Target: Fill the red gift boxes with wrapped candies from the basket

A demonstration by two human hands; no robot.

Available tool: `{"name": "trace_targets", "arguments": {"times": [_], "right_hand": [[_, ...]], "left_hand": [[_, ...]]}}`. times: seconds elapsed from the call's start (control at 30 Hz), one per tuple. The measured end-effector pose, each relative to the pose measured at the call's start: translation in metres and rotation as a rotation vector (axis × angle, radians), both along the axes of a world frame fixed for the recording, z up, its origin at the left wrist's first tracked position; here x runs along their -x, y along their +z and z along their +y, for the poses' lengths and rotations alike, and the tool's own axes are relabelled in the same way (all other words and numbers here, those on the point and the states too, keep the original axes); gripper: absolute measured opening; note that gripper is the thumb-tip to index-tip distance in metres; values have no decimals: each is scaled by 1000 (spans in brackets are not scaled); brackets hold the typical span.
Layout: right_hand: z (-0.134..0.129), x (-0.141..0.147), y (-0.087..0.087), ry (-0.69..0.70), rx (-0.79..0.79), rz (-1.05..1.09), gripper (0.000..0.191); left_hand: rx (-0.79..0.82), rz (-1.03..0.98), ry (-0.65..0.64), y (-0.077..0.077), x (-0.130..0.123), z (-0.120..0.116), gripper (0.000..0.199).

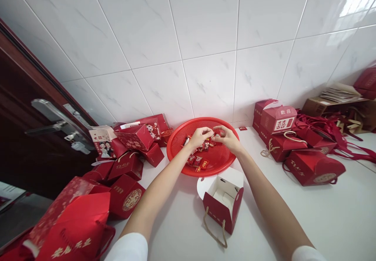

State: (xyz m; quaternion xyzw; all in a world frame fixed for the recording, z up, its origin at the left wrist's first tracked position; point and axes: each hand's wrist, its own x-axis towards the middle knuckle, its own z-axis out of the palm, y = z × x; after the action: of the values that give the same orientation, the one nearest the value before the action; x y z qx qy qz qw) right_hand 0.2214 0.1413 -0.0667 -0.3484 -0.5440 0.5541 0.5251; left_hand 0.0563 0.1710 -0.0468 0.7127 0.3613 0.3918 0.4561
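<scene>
Red basket (176, 139) set beneath the grip

Over its small wrapped pieces (195, 160), the left hand (200, 137) is held with fingertips drawn together; just beside it, the right hand (226, 139) is held with thumb and forefinger curved. Whether anything is clamped by either hand cannot be told. Below the grip and nearer the wearer, an opened box (219, 210) is placed between the forearms, its rope handle (225, 233) hung toward the wearer. Red boxes are piled to the grip's left (119, 196) and right (308, 163); beyond it, a tiled wall (205, 77) is seen.
</scene>
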Motion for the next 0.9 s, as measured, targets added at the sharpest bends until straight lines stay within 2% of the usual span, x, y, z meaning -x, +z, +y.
{"name": "trace_targets", "arguments": {"times": [0.13,0.33,0.5,0.6,0.7,0.77,0.9], "right_hand": [[-2,0,2,-14,-19,-40,43],[-1,0,0,-33,-13,-150,40],[0,0,1,-79,-28,-191,41],[0,1,4,-57,-19,-147,41],[-1,1,7,12,-10,-101,44],[-2,1,8,39,8,-88,45],[-1,1,8,-32,47,-59,40]], "left_hand": [[10,-11,17,-1,-1,0,32],[-73,108,44,0,-4,3,33],[-99,61,34,-4,-2,7,29],[-41,13,14,-6,-1,10,24],[84,7,-5,-7,-1,13,20],[119,62,37,-8,-1,16,18],[-34,386,249,-13,5,26,25]]}}
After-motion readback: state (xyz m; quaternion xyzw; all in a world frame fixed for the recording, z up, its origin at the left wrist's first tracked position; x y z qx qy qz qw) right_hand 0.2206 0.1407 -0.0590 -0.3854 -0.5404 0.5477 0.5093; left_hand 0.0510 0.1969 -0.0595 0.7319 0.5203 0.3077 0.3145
